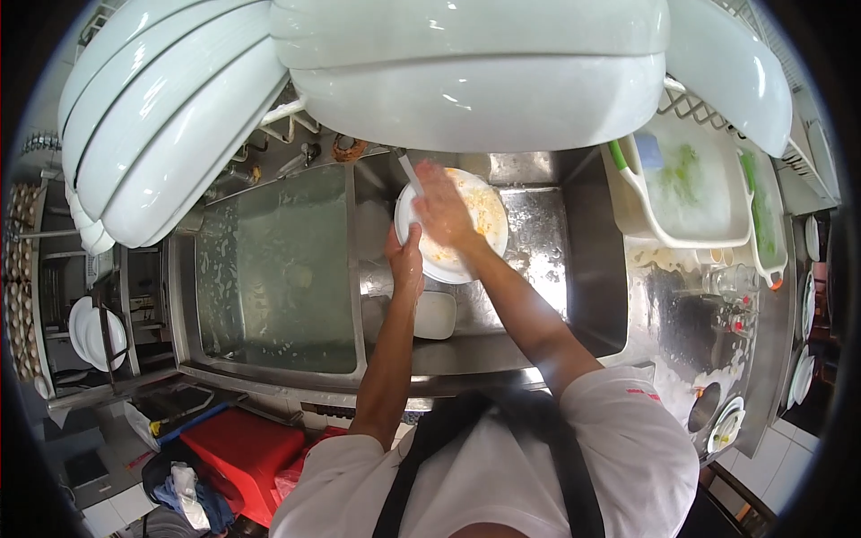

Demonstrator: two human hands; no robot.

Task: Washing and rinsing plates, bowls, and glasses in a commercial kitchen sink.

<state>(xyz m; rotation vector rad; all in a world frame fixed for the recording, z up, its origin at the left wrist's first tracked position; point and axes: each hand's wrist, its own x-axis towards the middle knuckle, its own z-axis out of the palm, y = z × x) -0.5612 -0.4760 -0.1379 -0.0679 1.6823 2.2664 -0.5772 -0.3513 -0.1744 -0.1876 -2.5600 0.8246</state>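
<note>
A round white plate [489, 242] with orange and yellow food residue is tilted over the right sink basin [596, 269]. My left hand [406, 258] grips its left rim, thumb on the upper side. Flat across the plate's left part lies my right hand [444, 211], its fingers outstretched and somewhat blurred. A pale, narrow strip [411, 172], either a spout or running water, reaches the fingers from behind. Below the plate, a whitish rounded rectangular dish [435, 316] sits in the basin.
Cloudy water fills the left basin [287, 269]. Large white bowls [475, 99] hang overhead on a rack. To the right stand a white tub [691, 229] of suds with a blue sponge [647, 151], glasses [735, 282] and a small stack of plates [726, 426]. A red bin [247, 453] stands lower left.
</note>
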